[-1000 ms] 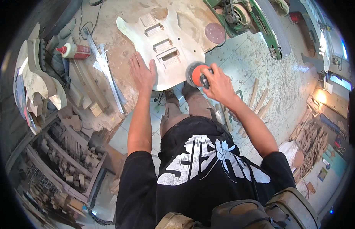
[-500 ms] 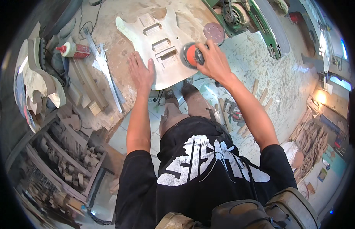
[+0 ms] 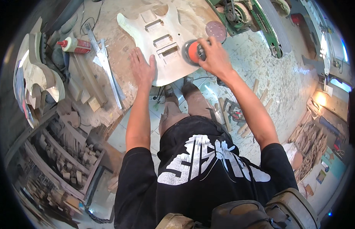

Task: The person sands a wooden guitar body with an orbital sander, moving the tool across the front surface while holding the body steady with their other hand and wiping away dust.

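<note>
A pale wooden electric guitar body [image 3: 147,40] lies flat on the workbench [image 3: 116,34], its routed cavities facing up and its rounded end toward me. My left hand [image 3: 143,68] rests flat on the left edge of the body, fingers stretched out. My right hand [image 3: 213,55] is wrapped round the black top of an orange random orbital sander [image 3: 192,52]. The sander's pad sits on the right edge of the body, partly past it. Beyond the sander is a round purple sanding disc [image 3: 216,31] with holes.
A white glue bottle [image 3: 76,45] with a red cap, metal rulers [image 3: 106,70] and wood strips [image 3: 87,80] lie at left. More guitar bodies [image 3: 38,72] stand at far left. A green belt machine [image 3: 242,17] is at the upper right. Wood offcuts fill a rack [image 3: 64,160] below.
The guitar body sits slightly higher in view, along with my left hand. My right hand and the sander have shifted slightly to the right relative to the view.
</note>
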The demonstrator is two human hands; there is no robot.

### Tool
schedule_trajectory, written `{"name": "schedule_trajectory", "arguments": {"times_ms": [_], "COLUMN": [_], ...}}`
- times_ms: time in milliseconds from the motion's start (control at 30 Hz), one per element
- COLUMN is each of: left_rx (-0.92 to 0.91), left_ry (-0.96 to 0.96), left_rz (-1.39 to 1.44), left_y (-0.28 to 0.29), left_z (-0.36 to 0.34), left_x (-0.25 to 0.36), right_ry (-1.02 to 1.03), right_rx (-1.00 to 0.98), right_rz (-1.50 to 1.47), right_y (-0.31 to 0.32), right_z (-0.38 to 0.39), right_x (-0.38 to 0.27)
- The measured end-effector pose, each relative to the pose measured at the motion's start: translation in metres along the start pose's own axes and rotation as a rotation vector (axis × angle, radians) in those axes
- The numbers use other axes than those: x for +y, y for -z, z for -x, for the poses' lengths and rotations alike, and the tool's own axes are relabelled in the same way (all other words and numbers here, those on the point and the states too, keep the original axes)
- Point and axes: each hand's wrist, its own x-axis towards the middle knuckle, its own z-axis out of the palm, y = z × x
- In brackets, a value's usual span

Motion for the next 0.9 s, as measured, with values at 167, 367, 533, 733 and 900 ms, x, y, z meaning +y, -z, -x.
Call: {"name": "schedule_trajectory", "arguments": {"times_ms": [167, 367, 533, 733, 900], "left_rx": [0.039, 0.000, -0.078, -0.078, -0.136], "left_ry": [-0.033, -0.045, -0.087, -0.170, -0.211], "left_rz": [0.026, 0.139, 0.303, 0.300, 0.292], "left_y": [-0.005, -0.001, 0.002, 0.000, -0.004], "left_z": [0.001, 0.000, 0.000, -0.001, -0.008], "left_x": [0.002, -0.012, -0.027, -0.041, -0.043], "right_ry": [-0.101, 0.093, 0.060, -0.046, 0.080], "right_rx": [-0.037, -0.198, -0.148, -0.086, -0.164], "right_rz": [0.001, 0.009, 0.035, 0.056, 0.070], "right_y": [-0.005, -0.007, -0.009, -0.001, -0.012], "right_z": [0.010, 0.018, 0.014, 0.018, 0.022], "right_x": [0.000, -0.070, -0.037, -0.020, -0.078]}}
